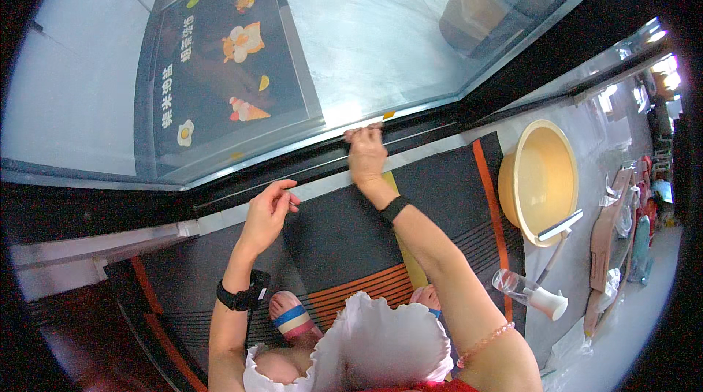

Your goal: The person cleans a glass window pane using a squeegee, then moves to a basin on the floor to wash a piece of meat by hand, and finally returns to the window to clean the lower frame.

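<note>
My right hand (368, 153) rests at the lower edge of a glass pane (384, 40), its fingers on the metal frame beside a small orange sticker (389, 115); whether something is under the fingers cannot be told. Below and to the left, my left hand (270, 211) hovers above the door sill (324, 178), fingers loosely curled, thumb near the fingertips. A dark printed panel (219, 62) with food pictures and writing shows behind the glass at the left. Each wrist wears a black band.
A striped doormat (346, 238) lies under my feet. To the right are a yellow plastic basin (544, 172), a squeegee (560, 225) leaning across its rim, a clear spray bottle (530, 293) with a white head, and a brown bench-like object (607, 238) with plastic bags.
</note>
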Demonstrator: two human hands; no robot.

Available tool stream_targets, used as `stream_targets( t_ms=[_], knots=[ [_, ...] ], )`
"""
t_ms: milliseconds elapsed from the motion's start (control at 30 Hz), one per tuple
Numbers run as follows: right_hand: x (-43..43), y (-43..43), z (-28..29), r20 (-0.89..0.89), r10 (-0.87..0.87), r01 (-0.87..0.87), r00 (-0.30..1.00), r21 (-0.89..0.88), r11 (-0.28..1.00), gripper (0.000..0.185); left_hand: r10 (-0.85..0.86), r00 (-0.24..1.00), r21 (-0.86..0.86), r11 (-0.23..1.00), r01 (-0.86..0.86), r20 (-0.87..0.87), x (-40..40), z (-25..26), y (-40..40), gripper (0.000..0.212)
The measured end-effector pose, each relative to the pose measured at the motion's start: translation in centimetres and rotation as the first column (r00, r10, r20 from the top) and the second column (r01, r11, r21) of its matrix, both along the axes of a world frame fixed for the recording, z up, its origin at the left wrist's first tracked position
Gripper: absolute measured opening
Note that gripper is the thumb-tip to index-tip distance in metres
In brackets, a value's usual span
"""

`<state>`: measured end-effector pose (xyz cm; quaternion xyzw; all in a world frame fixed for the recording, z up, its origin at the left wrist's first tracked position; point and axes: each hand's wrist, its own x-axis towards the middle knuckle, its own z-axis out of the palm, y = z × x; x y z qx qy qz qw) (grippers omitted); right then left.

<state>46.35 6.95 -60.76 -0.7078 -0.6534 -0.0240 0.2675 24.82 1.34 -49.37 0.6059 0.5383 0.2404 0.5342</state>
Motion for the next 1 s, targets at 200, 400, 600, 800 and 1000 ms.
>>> stream_targets(
  t_ms=[200, 400, 600, 800, 1000],
  knots=[
    [-6.6, -0.8, -0.7, 0.126, 0.217, -0.219, 0.968, 0.001, 0.976, 0.019, 0.070, 0.996, -0.034, 0.997, -0.068, 0.056, -0.9, -0.9, -0.3, 0.024],
    [-1.6, -0.4, -1.6, 0.129, 0.171, -0.175, 0.977, 0.022, 0.984, 0.019, 0.082, 0.993, -0.048, 0.996, -0.078, 0.089, 1.0, -1.3, -0.2, 0.026],
    [10.4, 0.5, -4.0, 0.040, -0.154, 0.151, 0.987, 0.068, 0.986, 0.016, 0.077, 0.997, -0.062, 0.995, -0.075, 0.024, 3.7, -1.0, 0.2, 0.025],
    [17.4, 0.7, 2.0, -0.415, -0.370, 0.449, 0.831, 0.110, 0.887, 0.019, 0.055, 0.998, -0.070, 0.996, -0.053, 0.026, 4.5, -2.1, -0.1, 0.025],
    [12.2, 0.4, 2.4, -0.169, -0.095, 0.128, 0.981, 0.193, 0.973, 0.023, -0.019, 1.000, -0.054, 0.998, 0.020, 0.008, 5.7, -1.7, 0.0, 0.025]
  ],
)
